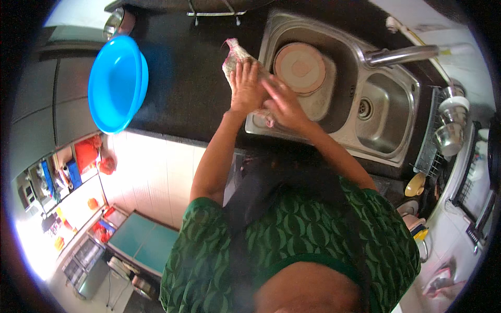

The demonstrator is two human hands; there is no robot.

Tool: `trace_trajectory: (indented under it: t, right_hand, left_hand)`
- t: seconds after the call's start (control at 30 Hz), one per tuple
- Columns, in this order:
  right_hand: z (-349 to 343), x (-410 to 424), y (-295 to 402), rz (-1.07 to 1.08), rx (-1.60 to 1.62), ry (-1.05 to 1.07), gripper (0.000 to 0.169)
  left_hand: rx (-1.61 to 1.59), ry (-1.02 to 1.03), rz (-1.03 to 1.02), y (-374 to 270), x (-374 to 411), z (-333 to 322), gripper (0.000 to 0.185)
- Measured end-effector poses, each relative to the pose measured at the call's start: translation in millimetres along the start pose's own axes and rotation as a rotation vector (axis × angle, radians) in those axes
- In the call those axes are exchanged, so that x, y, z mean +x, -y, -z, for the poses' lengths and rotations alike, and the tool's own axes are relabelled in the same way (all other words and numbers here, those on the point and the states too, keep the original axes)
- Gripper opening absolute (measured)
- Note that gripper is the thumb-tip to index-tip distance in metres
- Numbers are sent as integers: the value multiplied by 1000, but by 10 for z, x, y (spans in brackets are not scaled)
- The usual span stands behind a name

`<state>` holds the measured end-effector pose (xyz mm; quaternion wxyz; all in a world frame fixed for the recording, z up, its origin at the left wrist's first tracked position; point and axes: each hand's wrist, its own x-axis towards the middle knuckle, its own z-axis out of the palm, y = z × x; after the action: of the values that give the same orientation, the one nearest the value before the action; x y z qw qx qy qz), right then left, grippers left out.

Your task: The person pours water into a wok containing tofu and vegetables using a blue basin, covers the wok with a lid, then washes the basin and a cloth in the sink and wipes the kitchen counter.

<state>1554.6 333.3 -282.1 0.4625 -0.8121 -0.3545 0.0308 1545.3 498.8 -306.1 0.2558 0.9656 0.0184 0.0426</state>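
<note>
A pale, mottled cloth (236, 55) with pink edging lies bunched across the dark countertop and the left rim of the steel sink. My left hand (247, 84) rests flat on it, fingers stretched out and slightly apart. Beside it is my right hand (285, 102), over the sink's rim, blurred, with one finger extended towards the left hand. Whether its other fingers grip the cloth is hidden. A crumpled end shows below the hands. In the larger sink basin (339, 92), just right of my right hand, sits a round pinkish plate or lid (300, 66).
A blue plastic basin (115, 84) stands at the counter's left end, near a metal pot (114, 23). The faucet (403, 56) reaches over the smaller basin (381, 113). Stacked metal bowls (449, 139) stand by a wire dish rack (426, 133) at the right.
</note>
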Motion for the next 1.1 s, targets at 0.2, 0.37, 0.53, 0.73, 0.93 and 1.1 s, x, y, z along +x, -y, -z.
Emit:
trace_trajectory:
  t: [0.2,0.37,0.53,0.73,0.93,1.1]
  right_hand:
    - [-380,421,-233,216,-481,87,57]
    - [-102,1034,-464,68,-683,-46,45]
    - [116,1792,-1351,92,-747,-253,43]
    - [574,2215,-1382,95,-785,395,54]
    - [1313,1391,-1888,56,-813,227,85]
    - [1868,640,-2185,-45,-883,-118,86]
  left_hand:
    - [-408,-263,324,250,-41,529,50]
    - [329,233,277,538,-527,735,88]
    - [417,390,271,442,-320,672,92]
    - [415,487,374,414,-330,771,92]
    - [436,472,350,362,-352,797,93]
    - [491,422,263,451,-354,752,95]
